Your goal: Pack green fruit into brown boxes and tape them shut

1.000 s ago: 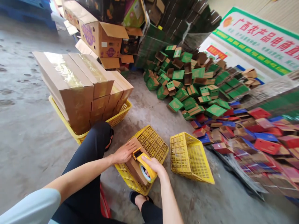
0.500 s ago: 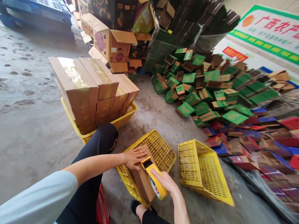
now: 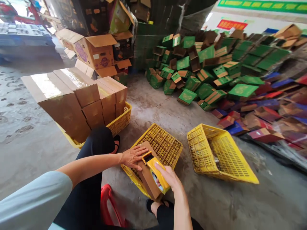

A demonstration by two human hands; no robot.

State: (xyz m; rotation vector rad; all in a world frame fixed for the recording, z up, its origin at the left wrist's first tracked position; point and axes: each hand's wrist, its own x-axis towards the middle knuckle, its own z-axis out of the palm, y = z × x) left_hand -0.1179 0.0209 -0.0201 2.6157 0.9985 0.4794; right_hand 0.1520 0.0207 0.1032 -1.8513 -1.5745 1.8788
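Note:
A brown cardboard box (image 3: 149, 179) lies on an upturned yellow crate (image 3: 165, 145) between my feet. My left hand (image 3: 132, 156) rests flat on the far part of the box, fingers spread. In my right hand (image 3: 169, 179) is a yellow tape dispenser (image 3: 153, 164), its head lying against the top of the box close to my left fingertips. The roll inside the dispenser shows partly beneath my fingers.
Taped cardboard boxes (image 3: 69, 102) fill a yellow basket (image 3: 120, 123) on the left. Another yellow crate (image 3: 203, 153) lies tipped on the right. Green boxes (image 3: 187, 95) and red and blue cartons (image 3: 266, 115) are heaped beyond. A red stool (image 3: 107, 204) is under me.
The camera view has turned and tilted, so the surroundings shift. Both hands keep their places on the box, with the tape dispenser still by the left fingertips.

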